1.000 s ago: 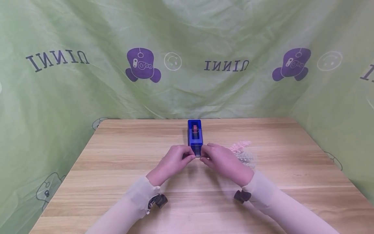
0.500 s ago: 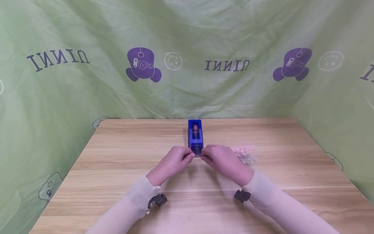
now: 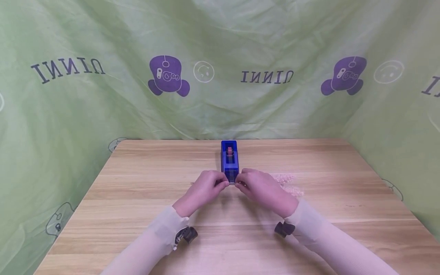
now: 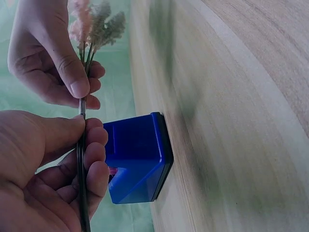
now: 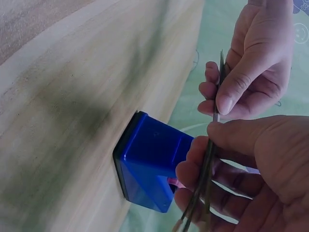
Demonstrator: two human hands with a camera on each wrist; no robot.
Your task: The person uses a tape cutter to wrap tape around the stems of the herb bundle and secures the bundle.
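A small bunch of dried-looking flowers has fluffy pink heads (image 3: 284,178) and, in the left wrist view, greyish heads (image 4: 107,25). Its thin dark stems (image 4: 82,186) run lengthwise across both hands. My left hand (image 3: 205,190) pinches the stems between thumb and fingers toward their bare end. Close beside it, my right hand (image 3: 264,190) pinches them nearer the flower heads. A shiny band shows on the stems between the two thumbs. Just beyond the fingertips stands a blue tape dispenser (image 3: 231,165) with a reddish roll core; clear tape (image 3: 231,176) appears to lie at its front.
The wood-grain table (image 3: 144,160) stretches out on both sides of the dispenser. A green printed cloth (image 3: 220,103) hangs behind it and along both sides. A small dark camera (image 3: 189,234) is strapped at each sleeve cuff.
The flower heads beside my right hand have turned: grey heads showed below the pink ones earlier, and now pink shows in both spots. Both hands stay at the dispenser's front, shifting only slightly.
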